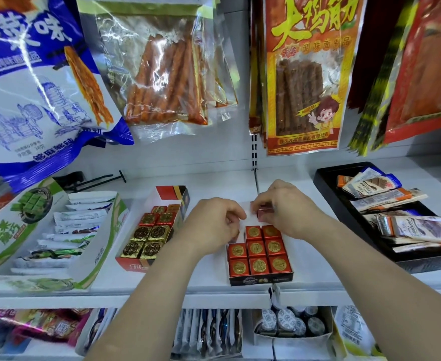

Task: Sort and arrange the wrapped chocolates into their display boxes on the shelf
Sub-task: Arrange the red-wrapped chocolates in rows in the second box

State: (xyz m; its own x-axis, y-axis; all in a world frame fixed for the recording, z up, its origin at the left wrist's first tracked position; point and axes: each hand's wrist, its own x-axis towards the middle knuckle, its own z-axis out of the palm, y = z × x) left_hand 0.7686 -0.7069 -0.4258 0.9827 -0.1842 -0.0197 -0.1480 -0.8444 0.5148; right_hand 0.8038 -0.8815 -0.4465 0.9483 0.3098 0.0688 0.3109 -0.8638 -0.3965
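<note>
A dark display box (261, 279) on the white shelf holds several red cube chocolates with gold seals (259, 264). My right hand (287, 209) pinches one red wrapped chocolate (265, 213) just above the box's far end. My left hand (214, 225) hovers at the box's left rear corner with fingers curled; whether it holds anything is hidden. To the left, a red and white display box (133, 265) holds gold-wrapped cubes (149, 241) at the front and red ones (156, 218) behind.
A green and white box (102, 246) of wrapped bars sits at the left. A black tray (344, 212) of loose chocolate bars sits at the right. Snack bags (162, 61) hang above the shelf. A lower shelf holds more packets (209, 332).
</note>
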